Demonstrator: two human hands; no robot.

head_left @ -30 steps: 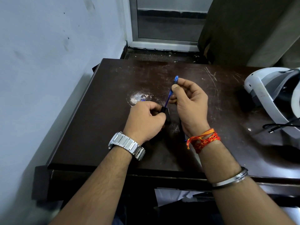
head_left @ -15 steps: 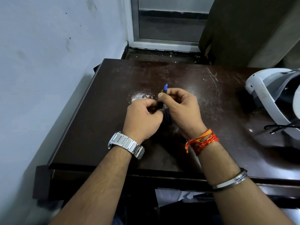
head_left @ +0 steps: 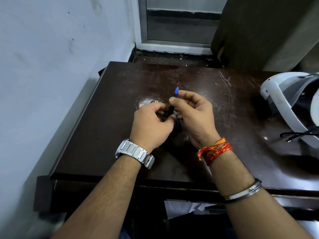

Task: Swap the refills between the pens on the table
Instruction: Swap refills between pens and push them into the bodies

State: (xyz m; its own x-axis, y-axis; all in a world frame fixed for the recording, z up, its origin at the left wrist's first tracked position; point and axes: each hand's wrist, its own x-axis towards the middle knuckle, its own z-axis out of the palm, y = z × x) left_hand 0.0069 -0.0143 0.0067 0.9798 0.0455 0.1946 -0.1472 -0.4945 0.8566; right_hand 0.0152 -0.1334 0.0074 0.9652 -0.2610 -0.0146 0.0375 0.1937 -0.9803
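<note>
A pen (head_left: 174,107) is held between the two hands above the middle of the desk (head_left: 107,121). The right hand (head_left: 194,116) is closed on its upper part, thumb and forefinger pinched just below the blue tip, which points up and away from the person. The left hand (head_left: 152,124) is curled shut around the lower, dark part of the barrel — its fingers are folded in and the thumb is pressed against the pen beside the right hand. The two hands are touching or nearly so. Just below them a dark piece (head_left: 178,125) is seen between the wrists; whether it belongs to the held pen or lies on the desk cannot be told.

A metal watch (head_left: 134,153) is worn on the left wrist, red and orange threads (head_left: 214,150) on the right, with a steel bangle (head_left: 241,193) further up that forearm. A scuffed pale patch (head_left: 146,101) is seen on the dark top just beyond the left hand. At the right edge a white headset (head_left: 286,104) is set — well apart from the hands — with a black cable (head_left: 296,135) beside it.
</note>
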